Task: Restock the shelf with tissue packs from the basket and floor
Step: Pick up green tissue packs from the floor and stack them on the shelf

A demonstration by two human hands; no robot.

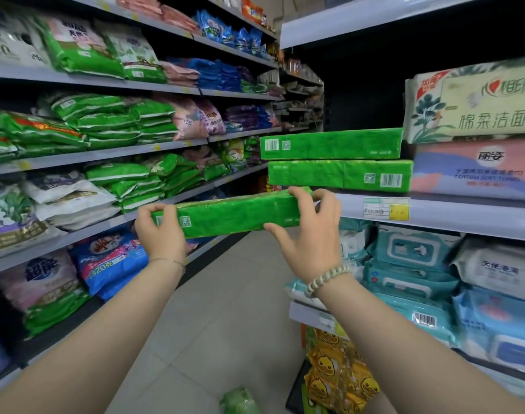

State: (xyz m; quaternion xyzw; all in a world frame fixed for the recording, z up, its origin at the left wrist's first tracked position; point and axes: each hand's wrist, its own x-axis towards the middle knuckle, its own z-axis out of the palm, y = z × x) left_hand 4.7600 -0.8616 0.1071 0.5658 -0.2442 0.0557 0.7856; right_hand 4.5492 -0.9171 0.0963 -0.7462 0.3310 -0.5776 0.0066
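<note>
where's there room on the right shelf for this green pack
Free: the dark gap atop the two stacked green packs, under the upper shelf, left of the cream pack. Crowded: right of the stack, and among the wipes below.

A long green tissue pack [234,215] (QR code at its left end) is held nearly level, just below two stacked packs [330,144] on the shelf [440,212].

Green tissue pack [234,215]: both ends covered by left hand [161,231] and right hand [309,234].
Green bundle [240,401] on floor [225,309]: blurred, cut by bottom edge.
Shelf price label [386,208]: print unreadable.
Cream pack [476,100]: cut by right edge.
</note>
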